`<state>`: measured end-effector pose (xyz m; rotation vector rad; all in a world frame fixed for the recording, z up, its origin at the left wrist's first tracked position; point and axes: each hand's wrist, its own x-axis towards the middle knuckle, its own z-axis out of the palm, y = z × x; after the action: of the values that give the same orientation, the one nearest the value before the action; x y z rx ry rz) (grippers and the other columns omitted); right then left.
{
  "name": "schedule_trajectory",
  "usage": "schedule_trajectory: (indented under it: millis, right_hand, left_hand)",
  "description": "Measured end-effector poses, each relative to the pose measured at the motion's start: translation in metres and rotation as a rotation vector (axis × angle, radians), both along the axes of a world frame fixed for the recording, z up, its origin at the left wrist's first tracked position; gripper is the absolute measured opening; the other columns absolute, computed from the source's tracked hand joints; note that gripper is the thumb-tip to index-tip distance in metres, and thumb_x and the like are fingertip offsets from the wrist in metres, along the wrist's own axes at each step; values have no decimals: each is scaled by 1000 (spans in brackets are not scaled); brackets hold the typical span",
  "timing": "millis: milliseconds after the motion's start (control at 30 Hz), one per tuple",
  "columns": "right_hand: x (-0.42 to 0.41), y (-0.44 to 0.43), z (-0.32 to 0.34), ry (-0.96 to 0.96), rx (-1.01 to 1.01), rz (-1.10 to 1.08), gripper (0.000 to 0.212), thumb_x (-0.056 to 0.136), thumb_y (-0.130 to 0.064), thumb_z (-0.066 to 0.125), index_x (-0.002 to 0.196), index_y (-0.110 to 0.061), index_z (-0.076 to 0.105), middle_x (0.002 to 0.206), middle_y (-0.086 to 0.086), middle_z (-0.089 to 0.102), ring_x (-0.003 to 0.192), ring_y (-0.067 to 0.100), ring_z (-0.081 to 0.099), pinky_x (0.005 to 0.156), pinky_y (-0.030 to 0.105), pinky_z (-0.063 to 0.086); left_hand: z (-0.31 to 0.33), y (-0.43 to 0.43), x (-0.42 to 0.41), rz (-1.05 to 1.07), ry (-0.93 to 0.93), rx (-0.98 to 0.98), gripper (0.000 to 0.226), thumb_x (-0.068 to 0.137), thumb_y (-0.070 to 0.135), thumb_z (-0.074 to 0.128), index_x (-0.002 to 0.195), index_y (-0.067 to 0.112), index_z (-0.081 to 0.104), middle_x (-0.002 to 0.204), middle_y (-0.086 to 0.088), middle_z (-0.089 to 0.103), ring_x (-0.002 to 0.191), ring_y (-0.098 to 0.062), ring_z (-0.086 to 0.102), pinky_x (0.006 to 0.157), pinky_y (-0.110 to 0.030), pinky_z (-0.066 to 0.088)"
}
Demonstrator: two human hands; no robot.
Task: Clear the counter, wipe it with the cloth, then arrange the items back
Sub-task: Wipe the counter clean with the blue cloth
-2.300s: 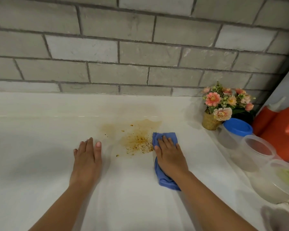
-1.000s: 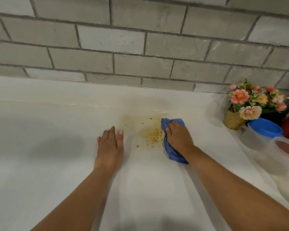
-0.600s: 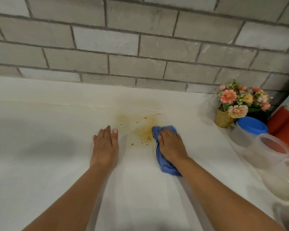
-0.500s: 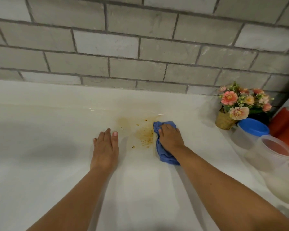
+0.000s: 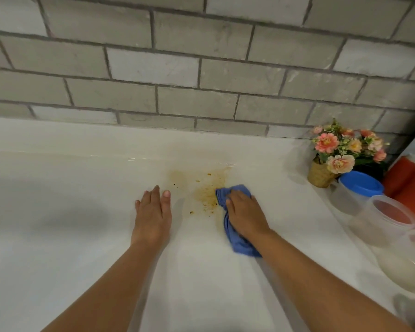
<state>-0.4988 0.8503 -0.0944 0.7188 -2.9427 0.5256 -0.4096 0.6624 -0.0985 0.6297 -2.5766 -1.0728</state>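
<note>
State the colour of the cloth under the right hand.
Blue; the crumpled cloth shows best in the head view.

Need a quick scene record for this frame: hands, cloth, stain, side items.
left hand: flat on counter, left of stain, holds nothing
right hand: holds bunched blue cloth against counter
cloth: at stain's right edge
stain: brown, not yet wiped away
right side: flower pot, blue-lidded tub, clear tubs, orange bottles
phase: wiping
</note>
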Motion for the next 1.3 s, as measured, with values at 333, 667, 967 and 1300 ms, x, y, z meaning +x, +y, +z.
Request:
schedule_trajectory:
  millis: [333, 667, 967, 1300]
  right_hand:
    - [60, 12, -9, 96, -94, 73, 59, 95, -38, 17, 98, -6, 65, 102, 10, 66, 96, 28, 62, 93, 38, 47]
    - [0, -3, 3, -117, 159, -82, 53, 102, -38, 16, 150, -18, 9, 159, -2, 6, 146, 13, 4, 118, 38, 0]
    - [-107, -43, 0, -150, 222, -205, 59, 101, -41, 15, 150, -9, 11, 158, 8, 9, 146, 24, 8, 118, 46, 7]
    - [43, -23, 2, -83, 90, 51, 98, 67, -58, -14, 147, -16, 25, 155, 0, 24, 143, 14, 17, 116, 29, 8]
  left_hand:
    - [3, 0, 0, -11, -4, 18, 58, 100, 40, 15, 148, 8, 20, 155, -8, 23, 146, -16, 9, 119, -33, -2]
    - [0, 0, 1, -5, 20, 33, 57, 99, 40, 15, 148, 10, 20, 154, -5, 23, 145, -14, 10, 119, -31, -2]
    - [0, 2, 0, -22, -33, -39, 57, 99, 40, 11, 149, 12, 13, 156, -2, 19, 145, -12, 5, 118, -30, -5]
    - [5, 2, 1, -3, -44, -2, 56, 99, 40, 14, 149, 12, 18, 155, -3, 22, 145, -13, 9, 119, -31, -3]
